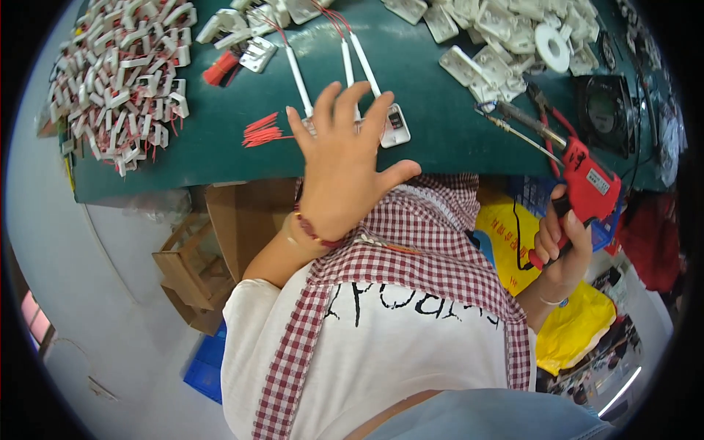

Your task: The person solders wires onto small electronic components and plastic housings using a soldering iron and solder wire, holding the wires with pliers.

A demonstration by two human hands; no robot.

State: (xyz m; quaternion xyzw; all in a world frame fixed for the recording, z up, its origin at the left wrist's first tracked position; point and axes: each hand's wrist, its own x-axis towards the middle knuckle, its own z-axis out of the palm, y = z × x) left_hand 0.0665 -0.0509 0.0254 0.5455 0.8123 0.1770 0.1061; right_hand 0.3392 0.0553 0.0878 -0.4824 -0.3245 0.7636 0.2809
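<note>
Left hand (345, 172), fingers spread, presses white wired parts (396, 125) on the table (440, 132); right hand (561, 246) grips a red soldering gun (587, 180), joints apparently unsoldered.

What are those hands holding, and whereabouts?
The right hand grips a red soldering gun by its handle. The left hand lies flat, fingers spread, over white parts, gripping nothing.

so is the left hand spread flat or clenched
Spread: the left hand lies palm down on the green mat, fingers fanned apart over small white parts.
</note>
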